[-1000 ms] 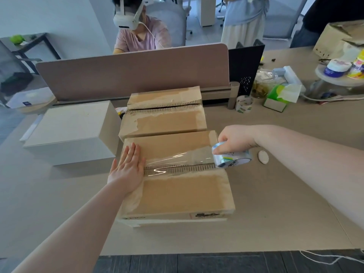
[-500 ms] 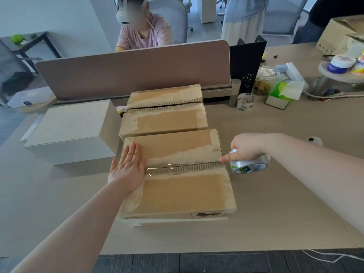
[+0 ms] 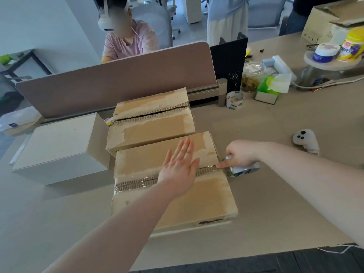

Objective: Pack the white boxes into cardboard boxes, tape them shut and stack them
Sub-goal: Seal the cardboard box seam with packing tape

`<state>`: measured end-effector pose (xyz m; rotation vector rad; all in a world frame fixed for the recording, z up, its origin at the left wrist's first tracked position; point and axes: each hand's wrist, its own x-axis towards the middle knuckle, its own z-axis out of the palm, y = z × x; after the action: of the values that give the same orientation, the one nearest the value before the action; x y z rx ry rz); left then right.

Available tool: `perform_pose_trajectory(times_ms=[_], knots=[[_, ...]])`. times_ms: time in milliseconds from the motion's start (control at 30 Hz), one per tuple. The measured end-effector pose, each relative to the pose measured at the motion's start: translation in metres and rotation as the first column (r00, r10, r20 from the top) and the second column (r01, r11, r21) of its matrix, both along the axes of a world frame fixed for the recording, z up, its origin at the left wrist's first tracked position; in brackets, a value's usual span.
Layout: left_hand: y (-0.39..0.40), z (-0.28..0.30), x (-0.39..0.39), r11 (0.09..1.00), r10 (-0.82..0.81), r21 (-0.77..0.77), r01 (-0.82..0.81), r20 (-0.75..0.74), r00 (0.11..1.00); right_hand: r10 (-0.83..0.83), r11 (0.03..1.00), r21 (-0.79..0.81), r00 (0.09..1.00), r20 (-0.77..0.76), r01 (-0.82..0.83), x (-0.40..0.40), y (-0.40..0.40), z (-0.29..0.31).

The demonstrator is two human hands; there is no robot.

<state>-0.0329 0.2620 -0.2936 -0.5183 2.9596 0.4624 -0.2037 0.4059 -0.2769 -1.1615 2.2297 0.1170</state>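
We press our flat, open left hand (image 3: 180, 170) on the near brown cardboard box's (image 3: 173, 186) taped seam; our right hand (image 3: 241, 155) grips the clear tape roll (image 3: 244, 169) at its right edge. Best smooth outward, keeping the tape taut.

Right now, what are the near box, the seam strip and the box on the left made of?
Near box: corrugated cardboard, matte brown; fluted flap edges show at the seam. Seam strip: clear glossy plastic tape, judging by its glare. Left box: smooth, pale, matte, probably paperboard; no flutes visible.
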Motion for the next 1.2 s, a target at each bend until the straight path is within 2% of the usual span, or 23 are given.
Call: perform_pose_trajectory(times_ms=[167,367,467,567,700,767,967,1100,1200], knots=[[0.012,-0.021,-0.019,0.997,-0.029,-0.061,0.036,0.099,0.995,-0.024,0.996,-0.084,0.997,0.078,0.030,-0.009,0.003,-0.001],[0.014,-0.021,-0.020,0.995,-0.029,-0.088,0.038,0.103,0.994,-0.095,0.994,-0.036,0.962,0.256,0.108,-0.032,0.029,-0.007],[0.014,-0.021,-0.020,0.995,-0.026,-0.090,0.036,0.105,0.994,-0.146,0.981,-0.075,0.932,0.330,0.180,-0.037,0.038,-0.016],[0.014,-0.021,-0.020,0.994,-0.029,-0.097,0.041,0.127,0.991,-0.132,0.975,-0.138,0.952,0.277,0.176,-0.035,0.040,-0.021],[0.014,-0.021,-0.021,0.993,-0.034,-0.110,0.049,0.141,0.989,-0.128,0.983,-0.125,0.990,0.061,0.135,-0.032,0.042,-0.041],[0.013,-0.021,-0.022,0.993,-0.034,-0.111,0.050,0.145,0.989,-0.148,0.979,-0.135,0.988,0.050,0.154,-0.028,0.041,-0.057],[0.013,-0.020,-0.022,0.993,-0.031,-0.112,0.049,0.157,0.987,-0.204,0.947,-0.204,0.956,0.212,0.247,-0.025,0.043,-0.090],[0.015,-0.019,-0.022,0.992,-0.026,-0.120,0.046,0.162,0.987,-0.269,0.869,-0.257,0.840,0.471,0.423,-0.037,0.061,-0.088],[0.015,-0.019,-0.022,0.992,-0.026,-0.120,0.046,0.160,0.987,-0.246,0.869,-0.269,0.834,0.493,0.416,-0.046,0.064,-0.086]])
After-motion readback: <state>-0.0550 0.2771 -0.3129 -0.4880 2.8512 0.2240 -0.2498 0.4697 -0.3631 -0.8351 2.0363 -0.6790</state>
